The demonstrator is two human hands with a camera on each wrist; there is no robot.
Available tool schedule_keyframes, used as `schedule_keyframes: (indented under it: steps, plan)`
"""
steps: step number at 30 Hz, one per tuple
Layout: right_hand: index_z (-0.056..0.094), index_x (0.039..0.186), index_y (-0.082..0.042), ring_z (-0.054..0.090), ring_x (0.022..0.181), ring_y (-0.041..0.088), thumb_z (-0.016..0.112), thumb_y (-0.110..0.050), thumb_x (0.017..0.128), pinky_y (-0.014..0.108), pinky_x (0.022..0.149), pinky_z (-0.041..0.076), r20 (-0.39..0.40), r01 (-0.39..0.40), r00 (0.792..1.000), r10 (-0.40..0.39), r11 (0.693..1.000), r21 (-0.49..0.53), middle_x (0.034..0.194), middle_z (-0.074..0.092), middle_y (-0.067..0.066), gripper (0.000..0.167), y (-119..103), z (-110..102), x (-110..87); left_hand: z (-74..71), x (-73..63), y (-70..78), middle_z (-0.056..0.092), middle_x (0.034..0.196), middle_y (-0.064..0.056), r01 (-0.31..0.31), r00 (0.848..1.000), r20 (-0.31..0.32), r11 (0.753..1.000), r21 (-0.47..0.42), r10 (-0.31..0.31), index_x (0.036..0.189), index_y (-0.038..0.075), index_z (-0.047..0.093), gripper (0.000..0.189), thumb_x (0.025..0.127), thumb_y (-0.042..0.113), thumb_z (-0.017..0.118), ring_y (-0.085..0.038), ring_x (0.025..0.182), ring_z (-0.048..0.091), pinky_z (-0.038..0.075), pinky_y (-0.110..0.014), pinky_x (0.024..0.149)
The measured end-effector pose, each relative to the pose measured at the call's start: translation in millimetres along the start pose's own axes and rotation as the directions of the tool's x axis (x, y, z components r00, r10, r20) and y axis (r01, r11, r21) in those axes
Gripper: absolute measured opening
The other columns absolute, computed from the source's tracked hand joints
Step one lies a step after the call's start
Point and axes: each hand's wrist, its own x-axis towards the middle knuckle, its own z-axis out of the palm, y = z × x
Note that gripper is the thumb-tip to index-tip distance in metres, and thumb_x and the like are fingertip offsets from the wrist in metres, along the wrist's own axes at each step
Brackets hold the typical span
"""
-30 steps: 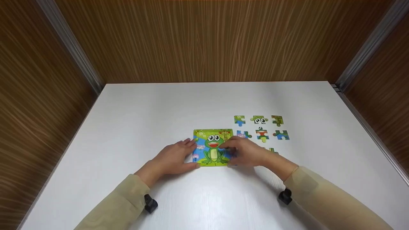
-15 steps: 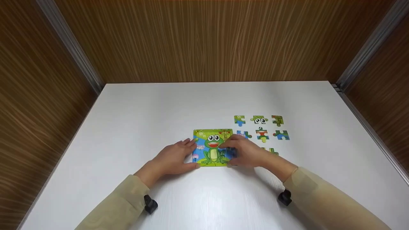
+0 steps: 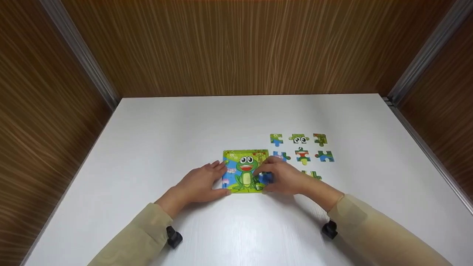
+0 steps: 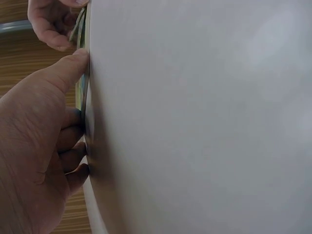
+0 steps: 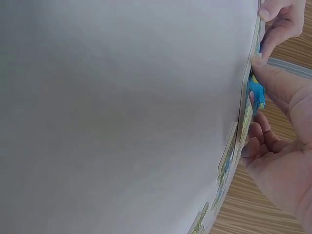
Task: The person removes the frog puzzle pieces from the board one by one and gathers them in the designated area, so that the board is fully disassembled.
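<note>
A square frog puzzle board (image 3: 245, 153) lies on the white table between both hands. My left hand (image 3: 203, 183) holds the board by its left side, thumb at the near left corner and fingers along the left edge. At the board's near right part, my right hand (image 3: 286, 177) pinches a blue and green puzzle piece (image 5: 256, 92) between thumb and fingers. The piece stands tilted against the board in the right wrist view, and the fingers hide part of it in the head view. The printed frog shows complete on the board's face.
Several loose puzzle pieces lie in rows right of the board, among them a piece with eyes (image 3: 299, 139), one with a red mouth (image 3: 302, 156) and a green one (image 3: 314, 175) partly behind the right hand. A wood-grain panel (image 3: 236, 48) stands behind the table.
The right fingers have shifted slightly down on the board, and the blue and green piece between them has tilted up. The left hand stays where it was.
</note>
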Motion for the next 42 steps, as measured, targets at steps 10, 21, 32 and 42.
schedule_keyframes:
  steps: [10,21,32,42]
  plan:
    - [0.079,0.125,-0.011,0.063,0.107,0.025,0.091,-0.01,0.083,0.047,0.094,0.056,0.005,0.035,0.999,-0.035,0.999,-0.034,0.119,0.07,0.01,0.044,1.0,1.0,-2.7,0.1,0.8,0.8,0.043,0.165,-0.015,0.016,1.0,0.006,1.0,0.002,-0.016,0.158,0.002,0.048,0.082,0.099,0.057,0.063,-0.036,0.155,0.037,0.036,-0.054,0.122]
    - [0.079,0.126,-0.013,0.061,0.101,0.022,0.089,-0.01,0.082,0.042,0.088,0.055,0.018,0.053,0.998,-0.052,0.998,-0.041,0.115,0.068,0.006,0.045,1.5,-0.2,-6.9,2.2,2.0,-0.3,0.045,0.164,-0.017,0.0,1.0,-0.011,1.0,0.01,0.0,0.157,0.0,0.05,0.082,0.099,0.057,0.064,-0.037,0.153,0.039,0.036,-0.053,0.122]
    - [0.076,0.131,-0.01,0.063,0.107,0.023,0.088,-0.014,0.087,0.044,0.092,0.056,-0.03,0.052,0.998,-0.053,0.998,-0.025,0.121,0.07,0.004,0.045,0.7,-14.3,-18.3,1.0,1.6,2.2,0.043,0.165,-0.016,0.015,1.0,0.001,1.0,0.014,-0.015,0.158,0.002,0.048,0.083,0.099,0.058,0.064,-0.038,0.154,0.038,0.037,-0.055,0.121]
    - [0.075,0.13,-0.011,0.064,0.118,0.026,0.085,-0.015,0.09,0.052,0.1,0.055,-0.067,-0.013,0.998,0.014,1.0,0.013,0.128,0.07,0.005,0.042,13.6,-31.6,-36.2,1.2,1.3,3.2,0.042,0.166,-0.014,0.034,0.999,0.009,0.999,0.001,-0.034,0.159,0.003,0.048,0.083,0.099,0.057,0.064,-0.038,0.154,0.037,0.036,-0.056,0.121]
